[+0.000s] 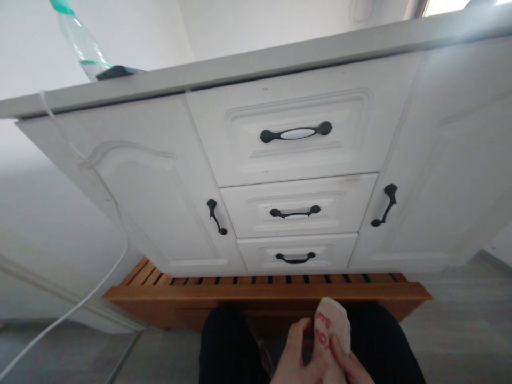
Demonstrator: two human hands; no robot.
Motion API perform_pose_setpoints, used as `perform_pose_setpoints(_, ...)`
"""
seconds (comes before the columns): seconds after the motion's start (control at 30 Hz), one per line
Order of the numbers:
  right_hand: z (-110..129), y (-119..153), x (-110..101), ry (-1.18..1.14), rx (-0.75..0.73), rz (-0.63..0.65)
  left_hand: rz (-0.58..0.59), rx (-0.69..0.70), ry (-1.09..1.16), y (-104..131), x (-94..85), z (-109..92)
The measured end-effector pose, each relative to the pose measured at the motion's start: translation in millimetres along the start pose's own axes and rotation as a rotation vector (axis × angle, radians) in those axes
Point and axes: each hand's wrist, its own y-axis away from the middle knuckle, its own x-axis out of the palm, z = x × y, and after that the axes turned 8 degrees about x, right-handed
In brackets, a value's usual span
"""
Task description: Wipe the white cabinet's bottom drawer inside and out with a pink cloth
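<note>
Low between my knees, both hands hold a cream-coloured cloth piece (334,322) with red lettering. It is narrow and sock-like, and its pale-edged end points away from me; its exact kind cannot be made out. My left hand (298,354) grips its left side with bent fingers and thumb. On the right side, my right hand (350,365) presses its thumb against the cloth. The lower part of the cloth is hidden by my hands and the frame's bottom edge.
A white cabinet (240,170) with dark handles stands ahead over a slatted wooden bench (264,290). On the countertop (256,61) are a clear bottle (82,40) and a dark flat object (120,71). A white cable (108,277) hangs at the left.
</note>
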Motion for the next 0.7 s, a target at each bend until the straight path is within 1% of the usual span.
perform_pose_setpoints(0.07, 4.1, 0.8, 4.8, -0.001, -0.045, -0.086, -0.015, -0.019, 0.186, -0.9, 6.6, -14.3)
perform_pose_setpoints(0.13, 10.1, -0.9, 3.2, 0.067, -0.122, -0.158, -0.081, -0.048, 0.349, -2.4, 10.6, -26.9)
perform_pose_setpoints(0.23, 20.4, -3.8, -13.3, 0.276, -0.23, -0.272, -0.187, -0.153, 0.557, -3.8, 5.4, -39.0)
perform_pose_setpoints(0.27, 23.1, -4.0, -20.4, 0.352, -0.287, -0.33, -0.206, -0.199, 0.632, -3.7, 1.2, -41.9)
perform_pose_setpoints(0.33, 26.2, -2.5, -32.1, 0.537, -0.468, -0.451, -0.236, -0.275, 0.742, -3.1, -8.1, -47.5)
perform_pose_setpoints(0.37, 26.4, -0.8, -35.5, 0.656, -0.577, -0.486, -0.252, -0.299, 0.762, -2.8, -12.2, -50.3)
perform_pose_setpoints(0.4, 25.8, 1.3, -36.9, 0.79, -0.682, -0.491, -0.269, -0.313, 0.764, -2.5, -15.4, -53.1)
perform_pose_setpoints(0.47, 24.2, 5.6, -34.0, 1.058, -0.823, -0.416, -0.276, -0.333, 0.756, -2.6, -18.3, -57.4)
perform_pose_setpoints(0.5, 24.0, 6.9, -30.6, 1.162, -0.849, -0.349, -0.268, -0.344, 0.751, -2.9, -18.1, -58.7)
perform_pose_setpoints(0.6, 30.8, 6.7, -19.8, 1.332, -0.828, -0.176, -0.196, -0.377, 0.722, -4.0, -14.0, -56.5)
perform_pose_setpoints(0.7, 45.4, 5.0, -15.1, 1.394, -0.762, 0.016, -0.141, -0.411, 0.668, -3.2, -13.1, -46.6)
